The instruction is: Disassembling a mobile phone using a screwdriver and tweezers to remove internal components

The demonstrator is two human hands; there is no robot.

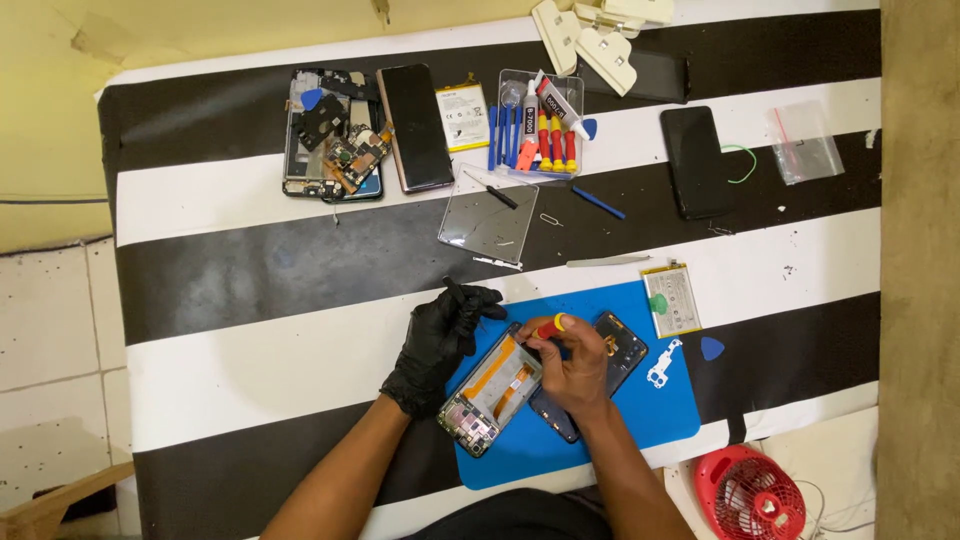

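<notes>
Head view: two hands; left hand (440, 335) gripping opened phone (490, 390), right hand (572, 372) gripping one screwdriver (549, 326).

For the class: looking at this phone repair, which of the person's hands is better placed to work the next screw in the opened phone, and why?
Probably the right hand: it holds the red and yellow screwdriver over the opened phone. The gloved left hand is at the phone's upper edge, seemingly steadying it.

**Striped table, loaded with phone parts**

A table (250, 290) with a black-and-white striped cover carries a blue mat (660, 400); a dismantled phone (333, 135); a dark phone (413, 127); a battery (463, 117); a clear tool tray (540, 125); a black phone (695, 162); a small plastic bag (806, 142); tweezers (607, 262).
</notes>
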